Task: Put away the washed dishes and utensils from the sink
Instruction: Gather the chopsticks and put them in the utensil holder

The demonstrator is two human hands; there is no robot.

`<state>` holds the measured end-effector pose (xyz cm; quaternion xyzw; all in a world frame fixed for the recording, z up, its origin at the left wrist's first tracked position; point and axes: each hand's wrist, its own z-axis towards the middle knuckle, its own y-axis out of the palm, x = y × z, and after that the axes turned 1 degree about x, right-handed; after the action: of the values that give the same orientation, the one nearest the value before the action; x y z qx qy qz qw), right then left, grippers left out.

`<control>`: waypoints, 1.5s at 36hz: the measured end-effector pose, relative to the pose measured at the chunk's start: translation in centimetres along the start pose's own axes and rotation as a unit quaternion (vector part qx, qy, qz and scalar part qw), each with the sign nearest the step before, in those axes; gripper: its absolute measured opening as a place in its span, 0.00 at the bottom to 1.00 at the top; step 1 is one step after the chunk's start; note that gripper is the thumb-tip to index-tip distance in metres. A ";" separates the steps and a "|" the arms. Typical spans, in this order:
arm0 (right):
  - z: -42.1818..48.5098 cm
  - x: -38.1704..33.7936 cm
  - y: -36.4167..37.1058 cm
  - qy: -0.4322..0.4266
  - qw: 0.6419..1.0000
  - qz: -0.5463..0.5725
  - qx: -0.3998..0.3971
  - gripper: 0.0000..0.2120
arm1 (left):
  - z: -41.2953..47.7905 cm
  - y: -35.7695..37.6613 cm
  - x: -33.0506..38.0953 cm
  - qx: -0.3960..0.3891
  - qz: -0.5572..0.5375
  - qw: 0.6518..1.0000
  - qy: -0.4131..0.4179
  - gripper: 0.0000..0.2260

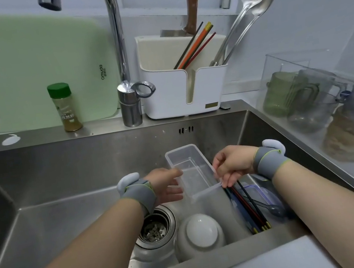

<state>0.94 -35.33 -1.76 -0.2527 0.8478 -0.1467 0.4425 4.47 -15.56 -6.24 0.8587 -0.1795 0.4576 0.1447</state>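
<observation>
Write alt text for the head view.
The left hand and right hand hold a clear plastic container in a steel sink. Nearby lie an upturned white bowl and chopsticks; a white utensil holder stands beside the tap.

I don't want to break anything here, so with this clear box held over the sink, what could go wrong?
1. The clear container is held only at its rims by the left hand and the right hand. If wet, it might slip onto the white bowl or chopsticks lying below.
2. It looks tilted, so any leftover water could run out.
3. Carrying it towards the back could bump the faucet.
</observation>
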 end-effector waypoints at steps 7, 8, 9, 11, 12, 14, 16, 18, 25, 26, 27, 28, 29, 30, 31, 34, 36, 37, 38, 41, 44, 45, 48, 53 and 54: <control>0.2 1.8 -4.1 0.014 0.981 0.092 0.168 0.04 | -0.3 -0.5 0.8 0.017 -0.019 1.000 0.005 0.09; 0.6 2.2 -4.3 0.033 0.977 0.075 0.198 0.05 | -0.3 -0.6 0.7 0.021 -0.011 1.000 0.001 0.09; 1.1 2.3 -4.5 0.054 0.974 0.037 0.218 0.07 | -0.3 -0.8 0.9 0.026 -0.005 1.000 0.000 0.10; 1.6 2.2 -4.3 0.117 0.962 -0.125 0.213 0.13 | -0.1 -1.0 0.8 0.036 0.010 0.999 -0.005 0.12; 1.7 1.9 -4.0 0.141 0.946 -0.210 0.204 0.15 | 0.0 -1.2 0.8 0.036 0.014 0.999 -0.006 0.13; 2.1 1.7 -3.1 0.167 0.919 -0.299 0.195 0.24 | 0.1 -1.5 0.8 0.030 0.014 0.999 -0.008 0.13; 3.5 2.2 -2.3 0.175 0.907 -0.338 0.179 0.34 | 0.4 -1.7 0.7 0.031 0.010 0.999 -0.007 0.09; 5.6 3.2 -1.8 0.190 0.894 -0.373 0.160 0.43 | 0.7 -1.7 0.7 0.035 0.014 0.999 -0.006 0.06; 6.8 3.1 -0.1 0.175 0.861 -0.435 0.199 0.37 | 0.6 -0.8 0.7 0.006 0.024 1.000 -0.006 0.05; 6.9 3.2 0.0 0.178 0.861 -0.433 0.199 0.35 | 0.6 -0.6 0.6 0.002 0.027 1.000 -0.007 0.05; 7.1 3.2 0.1 0.179 0.863 -0.427 0.201 0.33 | 0.7 -0.4 0.5 0.000 0.031 0.999 -0.008 0.05; 7.4 3.3 0.1 0.178 0.867 -0.418 0.204 0.31 | 0.7 -0.3 0.4 -0.002 0.033 0.999 -0.009 0.05; 7.4 3.3 0.2 0.184 0.871 -0.408 0.203 0.30 | 0.8 -0.2 0.4 -0.002 0.035 0.999 -0.008 0.04; 7.6 3.3 0.2 0.192 0.873 -0.403 0.197 0.29 | 0.8 -0.1 0.4 -0.002 0.036 0.999 -0.009 0.04; 7.7 3.2 0.2 0.194 0.876 -0.397 0.194 0.29 | 0.7 -0.2 0.4 -0.003 0.034 0.999 -0.009 0.04; 8.2 3.0 0.8 0.187 0.877 -0.409 0.171 0.24 | 0.6 -0.3 0.6 0.002 0.027 1.000 -0.009 0.05; 8.7 3.2 0.9 0.189 0.872 -0.423 0.160 0.19 | 0.5 -0.5 0.7 0.009 0.020 1.000 -0.011 0.05; 8.8 3.3 0.9 0.189 0.872 -0.422 0.161 0.16 | 0.5 -0.5 0.7 0.013 0.017 1.000 -0.011 0.05; 8.4 3.0 0.9 0.188 0.872 -0.422 0.160 0.13 | 0.4 -0.6 0.8 0.016 0.015 1.000 -0.011 0.05; 7.8 2.6 0.3 0.168 0.878 -0.420 0.153 0.11 | 0.4 -0.9 1.0 0.021 0.013 1.000 -0.009 0.04; 7.9 1.7 -0.4 0.134 0.902 -0.387 0.141 0.10 | 0.5 -1.2 1.2 0.031 0.011 0.999 -0.008 0.03; 7.5 1.2 -0.7 0.127 0.908 -0.372 0.143 0.10 | 0.5 -1.3 1.3 0.032 0.010 0.999 -0.007 0.03; 6.4 -0.3 -1.6 0.101 0.933 -0.298 0.175 0.12 | 0.4 -1.7 1.7 0.038 0.008 0.999 0.003 0.03; 3.2 -3.1 -3.3 0.026 0.961 -0.193 0.194 0.08 | 0.2 -2.6 2.1 0.050 -0.030 0.998 0.027 0.04; 2.2 -3.9 -3.5 0.008 0.967 -0.167 0.195 0.07 | 0.2 -2.9 2.3 0.050 -0.050 0.997 0.034 0.05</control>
<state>5.70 -36.12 1.32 -0.2982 0.7523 -0.3828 0.4457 7.04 -13.47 -4.66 0.8570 -0.1079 0.4868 0.1300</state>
